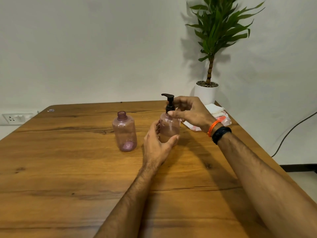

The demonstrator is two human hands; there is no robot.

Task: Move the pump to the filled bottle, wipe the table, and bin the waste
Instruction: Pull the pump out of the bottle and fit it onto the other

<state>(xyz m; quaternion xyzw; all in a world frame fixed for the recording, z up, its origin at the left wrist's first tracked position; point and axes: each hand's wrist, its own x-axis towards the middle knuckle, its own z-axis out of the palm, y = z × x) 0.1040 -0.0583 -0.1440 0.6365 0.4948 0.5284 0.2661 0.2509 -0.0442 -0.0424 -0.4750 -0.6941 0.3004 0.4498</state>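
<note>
Two pink see-through bottles stand upright on the wooden table (68,169). The left bottle (124,132) has an open neck with no cap and looks empty. The right bottle (169,128) carries the black pump (169,103) in its neck and holds some liquid. My left hand (157,143) grips the right bottle's lower body from the left. My right hand (190,111) pinches the pump's collar at the bottle neck with thumb and fingers.
A white and red plastic wrapper with white tissue (216,115) lies near the table's right edge behind my right wrist. A potted plant in a white pot (206,93) stands past the far right corner. A wall socket (16,118) is at left.
</note>
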